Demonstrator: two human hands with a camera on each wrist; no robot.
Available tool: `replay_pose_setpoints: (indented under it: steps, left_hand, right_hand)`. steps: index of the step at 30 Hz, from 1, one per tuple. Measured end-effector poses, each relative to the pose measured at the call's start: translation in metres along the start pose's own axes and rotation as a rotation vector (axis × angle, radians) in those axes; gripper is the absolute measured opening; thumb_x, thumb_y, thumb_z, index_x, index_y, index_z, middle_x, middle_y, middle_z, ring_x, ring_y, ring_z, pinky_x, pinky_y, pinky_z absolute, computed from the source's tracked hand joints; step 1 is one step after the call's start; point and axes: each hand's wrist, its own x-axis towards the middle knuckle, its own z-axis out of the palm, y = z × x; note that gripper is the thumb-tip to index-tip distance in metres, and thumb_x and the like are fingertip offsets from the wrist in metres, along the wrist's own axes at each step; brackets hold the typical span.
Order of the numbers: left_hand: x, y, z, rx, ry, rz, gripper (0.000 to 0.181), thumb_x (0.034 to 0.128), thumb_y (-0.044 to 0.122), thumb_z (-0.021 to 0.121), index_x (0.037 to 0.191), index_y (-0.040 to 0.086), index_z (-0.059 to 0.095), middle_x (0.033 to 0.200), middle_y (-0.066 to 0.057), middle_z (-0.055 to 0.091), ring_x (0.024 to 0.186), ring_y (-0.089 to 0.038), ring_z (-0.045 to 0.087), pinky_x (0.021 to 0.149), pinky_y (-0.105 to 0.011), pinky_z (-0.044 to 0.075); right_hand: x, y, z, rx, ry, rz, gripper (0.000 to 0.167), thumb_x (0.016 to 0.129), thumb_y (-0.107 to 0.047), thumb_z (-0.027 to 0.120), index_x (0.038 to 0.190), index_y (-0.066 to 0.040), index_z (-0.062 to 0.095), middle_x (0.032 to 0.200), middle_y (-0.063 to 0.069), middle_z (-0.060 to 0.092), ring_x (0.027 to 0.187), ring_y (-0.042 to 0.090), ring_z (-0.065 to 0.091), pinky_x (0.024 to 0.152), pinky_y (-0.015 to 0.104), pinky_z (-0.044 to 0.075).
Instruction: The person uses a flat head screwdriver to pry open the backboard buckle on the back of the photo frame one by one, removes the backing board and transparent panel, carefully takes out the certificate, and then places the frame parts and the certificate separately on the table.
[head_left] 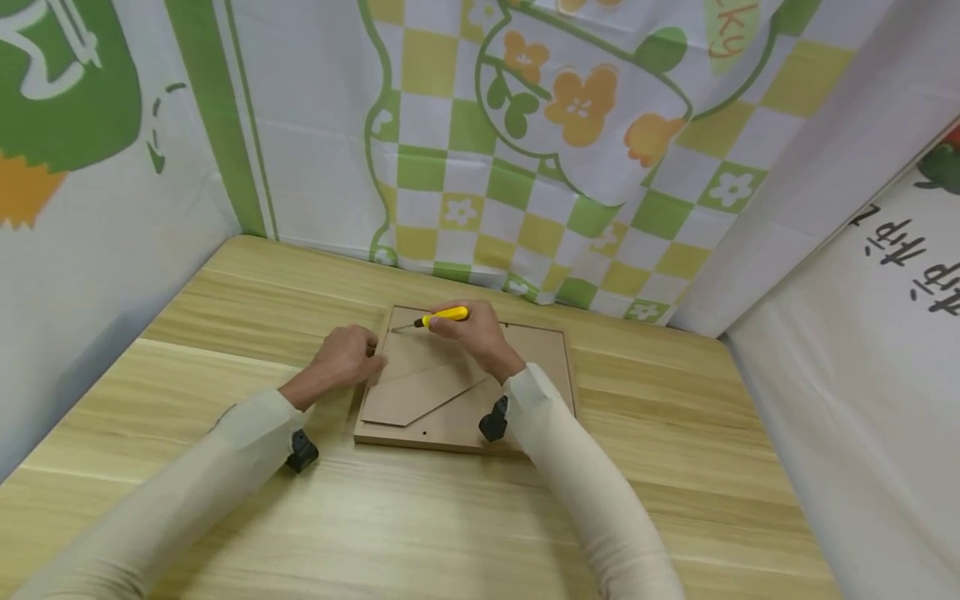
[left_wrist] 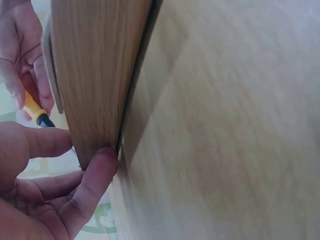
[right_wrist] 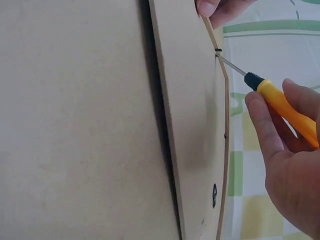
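Note:
A picture frame (head_left: 568, 367) lies back side up on the table, its brown backboard (head_left: 528, 354) showing. A flat stand flap (head_left: 420, 398) rests on that board. My left hand (head_left: 341, 358) grips the frame's left side; in the left wrist view its fingers close around a corner of the wood-grain edge (left_wrist: 100, 70). Held in my right hand (head_left: 482, 333) is a screwdriver with a yellow handle (head_left: 452, 313). Its thin metal tip reaches the board's border, beside a small black tab (right_wrist: 218, 50) in the right wrist view.
The wood-grain table (head_left: 667, 467) extends around the frame. A patterned curtain (head_left: 480, 192) hangs behind the table's far edge, with white printed sheets (head_left: 847, 317) at the sides. Small dark tabs (right_wrist: 215, 195) dot the board's border.

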Motion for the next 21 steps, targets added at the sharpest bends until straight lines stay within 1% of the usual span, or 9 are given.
replay_pose_setpoints:
  steps: [2,4,6,8,11,12,14,18,21]
  left_hand:
    - [0.002,-0.001,-0.001,-0.004,-0.016,-0.012,0.032,0.0919,0.014,0.062,0.062,0.008,0.052,0.053,0.003,0.042,0.049,-0.010,0.035,0.047,-0.022,0.026]
    - [0.006,-0.003,0.000,-0.007,-0.024,-0.022,0.028,0.0930,0.016,0.061,0.067,0.005,0.060,0.055,0.001,0.048,0.050,-0.011,0.039,0.047,-0.022,0.029]
    - [0.010,-0.005,0.001,0.001,-0.010,-0.027,0.028,0.0932,0.018,0.060,0.070,0.003,0.064,0.056,0.000,0.052,0.051,-0.012,0.041,0.048,-0.023,0.031]
    - [0.014,-0.006,0.002,0.009,0.008,-0.028,0.032,0.0933,0.019,0.059,0.065,0.004,0.061,0.053,0.001,0.048,0.050,-0.011,0.039,0.048,-0.023,0.029]
    - [0.019,-0.007,0.005,0.021,0.040,-0.029,0.043,0.0935,0.019,0.058,0.053,0.010,0.048,0.049,0.005,0.036,0.047,-0.010,0.032,0.047,-0.022,0.024]
    - [0.021,-0.008,0.005,0.025,0.044,-0.030,0.046,0.0939,0.019,0.057,0.051,0.013,0.041,0.047,0.005,0.031,0.046,-0.009,0.029,0.046,-0.021,0.022]
    - [0.023,-0.009,0.006,0.037,0.060,-0.029,0.049,0.0942,0.018,0.056,0.050,0.016,0.035,0.047,0.006,0.027,0.045,-0.009,0.026,0.045,-0.021,0.021]
    - [0.025,-0.008,0.007,0.074,0.077,-0.024,0.049,0.0953,0.015,0.053,0.049,0.016,0.035,0.046,0.005,0.029,0.044,-0.010,0.029,0.045,-0.021,0.023]
    - [0.027,-0.005,0.009,0.082,0.084,-0.019,0.048,0.0954,0.014,0.052,0.049,0.015,0.038,0.046,0.004,0.033,0.045,-0.012,0.034,0.045,-0.022,0.026]
  right_hand:
    - [-0.002,0.001,-0.002,-0.009,0.002,0.012,0.034,0.090,-0.007,0.070,0.122,0.005,0.066,0.116,0.019,0.068,0.093,0.017,0.069,0.093,0.041,0.056]
    - [-0.003,0.003,-0.003,-0.019,0.014,0.028,0.034,0.089,-0.007,0.071,0.121,0.004,0.067,0.116,0.018,0.068,0.091,0.015,0.068,0.091,0.038,0.057]
    - [-0.005,0.004,-0.005,-0.016,0.028,0.044,0.032,0.089,-0.006,0.071,0.119,0.003,0.068,0.117,0.017,0.068,0.090,0.013,0.067,0.089,0.035,0.058]
    - [-0.007,0.006,-0.007,-0.005,0.038,0.055,0.031,0.088,-0.006,0.072,0.118,0.004,0.068,0.119,0.016,0.068,0.090,0.013,0.066,0.087,0.031,0.058]
    - [-0.011,0.008,-0.011,0.008,0.039,0.063,0.031,0.088,-0.005,0.072,0.118,0.004,0.069,0.121,0.016,0.066,0.091,0.013,0.065,0.085,0.029,0.058]
    - [-0.012,0.008,-0.012,0.012,0.036,0.063,0.032,0.088,-0.005,0.071,0.118,0.004,0.068,0.121,0.017,0.066,0.092,0.013,0.065,0.086,0.029,0.058]
    - [-0.015,0.009,-0.015,0.009,0.036,0.068,0.032,0.088,-0.006,0.072,0.119,0.004,0.068,0.120,0.017,0.066,0.093,0.016,0.067,0.086,0.030,0.058]
    - [-0.021,0.009,-0.023,0.034,0.048,0.080,0.032,0.088,-0.006,0.072,0.118,0.002,0.069,0.118,0.018,0.067,0.099,0.025,0.070,0.092,0.038,0.057]
    - [-0.025,0.009,-0.029,0.076,0.059,0.081,0.033,0.088,-0.005,0.071,0.120,0.003,0.067,0.119,0.018,0.065,0.101,0.027,0.070,0.095,0.043,0.055]
